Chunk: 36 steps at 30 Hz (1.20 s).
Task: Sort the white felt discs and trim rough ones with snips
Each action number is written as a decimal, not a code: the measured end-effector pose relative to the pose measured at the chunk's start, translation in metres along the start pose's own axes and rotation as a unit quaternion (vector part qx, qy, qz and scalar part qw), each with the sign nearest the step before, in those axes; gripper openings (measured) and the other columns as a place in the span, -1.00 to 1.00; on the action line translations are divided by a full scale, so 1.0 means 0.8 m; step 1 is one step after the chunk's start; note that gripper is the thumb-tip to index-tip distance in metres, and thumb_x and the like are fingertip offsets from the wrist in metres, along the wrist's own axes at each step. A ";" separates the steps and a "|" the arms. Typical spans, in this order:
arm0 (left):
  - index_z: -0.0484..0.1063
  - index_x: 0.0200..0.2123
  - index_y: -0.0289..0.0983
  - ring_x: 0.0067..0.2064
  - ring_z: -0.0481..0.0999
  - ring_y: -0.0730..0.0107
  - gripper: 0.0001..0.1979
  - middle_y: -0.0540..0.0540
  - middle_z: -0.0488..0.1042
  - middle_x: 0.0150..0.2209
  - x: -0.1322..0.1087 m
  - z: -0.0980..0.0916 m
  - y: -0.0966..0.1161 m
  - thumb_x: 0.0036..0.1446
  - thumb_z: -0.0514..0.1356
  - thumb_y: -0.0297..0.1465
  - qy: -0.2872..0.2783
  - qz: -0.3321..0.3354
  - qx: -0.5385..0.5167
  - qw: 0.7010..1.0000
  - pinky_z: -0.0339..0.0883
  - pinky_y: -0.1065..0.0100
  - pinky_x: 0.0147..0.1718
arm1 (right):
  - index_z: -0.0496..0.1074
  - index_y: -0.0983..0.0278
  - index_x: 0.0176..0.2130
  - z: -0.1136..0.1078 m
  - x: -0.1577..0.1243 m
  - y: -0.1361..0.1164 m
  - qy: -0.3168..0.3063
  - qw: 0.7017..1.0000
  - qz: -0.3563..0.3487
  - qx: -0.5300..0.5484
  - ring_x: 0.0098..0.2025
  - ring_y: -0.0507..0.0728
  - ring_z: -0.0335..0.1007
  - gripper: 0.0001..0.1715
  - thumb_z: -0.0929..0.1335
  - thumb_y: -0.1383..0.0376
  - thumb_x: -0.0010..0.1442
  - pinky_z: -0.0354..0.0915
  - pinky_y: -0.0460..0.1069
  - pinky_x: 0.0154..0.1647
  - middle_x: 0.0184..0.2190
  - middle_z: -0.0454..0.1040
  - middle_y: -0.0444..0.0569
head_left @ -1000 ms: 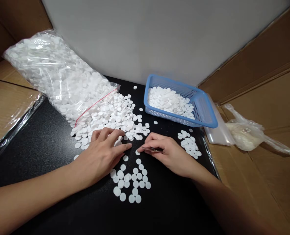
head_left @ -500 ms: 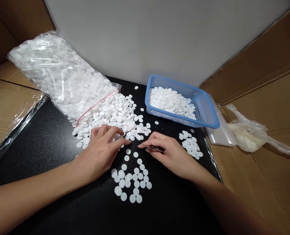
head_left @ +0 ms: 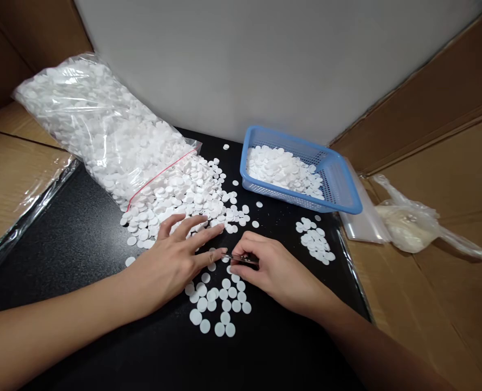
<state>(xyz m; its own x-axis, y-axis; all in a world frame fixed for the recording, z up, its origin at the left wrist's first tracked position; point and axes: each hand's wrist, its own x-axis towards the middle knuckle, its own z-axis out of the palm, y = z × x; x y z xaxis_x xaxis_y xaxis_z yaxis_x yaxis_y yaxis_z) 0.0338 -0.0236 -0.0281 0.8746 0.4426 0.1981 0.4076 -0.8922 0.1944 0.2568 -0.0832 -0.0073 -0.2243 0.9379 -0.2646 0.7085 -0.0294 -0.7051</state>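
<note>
My left hand (head_left: 175,259) lies palm down with its fingers spread at the near edge of a heap of white discs (head_left: 192,187). Its thumb reaches right, over the loose discs, close to the tip of a small metal tool (head_left: 246,259). Closed around that slim, dark, shiny tool is my right hand (head_left: 277,266); the fingers hide much of it, so I cannot tell its exact kind. Below both hands, flat on the black table (head_left: 143,347), is a loose group of white discs (head_left: 225,306). The thumb and right fingers cover some of this group.
A clear plastic bag (head_left: 98,119) full of discs spills onto the table at left. At back right stands a blue basket (head_left: 301,201) part filled with discs. A small disc cluster (head_left: 316,240) lies right of my hand. Cardboard (head_left: 428,304) and a tied plastic bag (head_left: 412,225) are further right.
My left hand has moved slightly right and its fingers have spread, the thumb coming toward the tool. My right hand has shifted left and a little down, with the tool still in it.
</note>
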 end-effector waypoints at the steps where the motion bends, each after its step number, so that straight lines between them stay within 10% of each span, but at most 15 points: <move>1: 0.50 0.10 -0.07 0.30 0.21 -0.08 -0.58 -0.08 0.36 0.29 -0.001 0.001 -0.001 0.20 0.24 -0.52 0.003 0.011 -0.001 1.000 -0.18 -0.04 0.26 | 0.41 0.22 -0.36 0.000 0.000 0.000 0.003 1.000 -0.004 0.004 -0.37 0.03 0.30 -0.88 0.40 0.41 0.21 0.17 -0.06 -0.37 -0.33 0.39 -0.16; 8: 0.37 0.22 -0.16 0.40 0.15 0.15 -0.60 -0.04 0.38 0.28 -0.012 0.010 0.000 0.35 0.10 -0.45 -0.024 0.069 -0.021 0.997 -0.53 0.02 0.39 | 0.35 0.23 -0.41 -0.013 0.007 0.013 0.043 0.996 -0.007 0.079 -0.49 0.00 0.17 -0.88 0.37 0.33 0.17 0.10 -0.08 -0.45 -0.53 0.31 -0.23; 16: 0.25 0.28 -0.31 0.28 0.38 0.23 -0.51 -0.21 0.44 0.22 -0.016 0.002 0.024 0.31 0.01 -0.60 -0.005 0.092 -0.088 0.992 -0.23 0.07 0.41 | 0.39 0.25 -0.35 -0.019 0.010 0.013 0.062 0.978 -0.007 0.198 -0.41 0.02 0.25 -0.94 0.37 0.30 0.11 0.19 -0.07 -0.38 -0.41 0.40 -0.16; 20: 0.37 0.07 -0.25 0.17 0.47 0.28 -0.69 -0.16 0.50 0.14 -0.008 -0.016 0.028 0.30 0.04 -0.55 0.011 -0.022 -0.262 0.965 0.12 0.13 0.30 | 0.43 0.26 -0.33 -0.019 0.004 0.000 0.043 0.969 -0.002 0.244 -0.47 -0.01 0.12 -0.94 0.37 0.30 0.13 0.08 -0.08 -0.47 -0.47 0.30 -0.19; 23: 0.40 -0.16 -0.21 -0.13 0.55 0.33 -0.91 -0.07 0.56 -0.14 0.001 -0.027 0.030 0.28 0.20 -0.36 0.028 -0.179 -0.398 0.899 0.42 0.32 -0.13 | 0.47 0.25 -0.30 -0.010 -0.002 -0.013 0.025 0.963 0.002 0.270 -0.52 -0.02 0.02 -0.91 0.38 0.28 0.16 0.02 -0.09 -0.52 -0.53 0.22 -0.23; 26: 0.37 -0.26 -0.22 -0.41 0.40 0.50 -0.83 0.05 0.46 -0.37 0.008 -0.030 0.034 0.21 0.29 -0.30 0.016 -0.264 -0.557 0.787 0.28 0.48 -0.45 | 0.46 0.24 -0.28 0.001 -0.006 -0.027 0.037 0.953 -0.001 0.300 -0.51 -0.03 0.08 -0.90 0.41 0.29 0.13 0.09 -0.10 -0.51 -0.47 0.33 -0.20; 30: 0.34 -0.33 -0.27 -0.43 0.38 0.57 -0.76 0.09 0.43 -0.47 0.011 -0.029 0.035 0.12 0.37 -0.35 0.023 -0.304 -0.695 0.651 0.26 0.53 -0.43 | 0.44 0.23 -0.28 0.008 -0.005 -0.032 0.085 0.942 -0.007 0.325 -0.41 0.00 0.25 -0.85 0.44 0.25 0.11 0.24 -0.10 -0.41 -0.39 0.41 -0.15; 36: 0.51 -0.24 -0.30 -0.43 0.49 0.54 -0.75 -0.01 0.60 -0.45 0.010 -0.029 0.032 0.02 0.44 -0.39 0.027 -0.351 -0.747 0.564 0.33 0.52 -0.39 | 0.50 0.20 -0.09 0.007 -0.005 -0.020 0.152 0.948 0.005 0.279 -0.32 0.07 0.37 -0.70 0.36 0.10 0.27 0.35 -0.05 -0.28 -0.35 0.46 -0.10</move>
<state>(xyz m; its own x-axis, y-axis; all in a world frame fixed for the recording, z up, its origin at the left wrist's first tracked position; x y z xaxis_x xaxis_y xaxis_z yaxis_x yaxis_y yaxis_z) 0.0453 -0.0406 0.0011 0.6104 0.6780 -0.4096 -0.0635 0.5574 0.8278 0.2426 -0.0881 0.0012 0.0428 0.9905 -0.1307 0.2272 -0.1370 -0.9642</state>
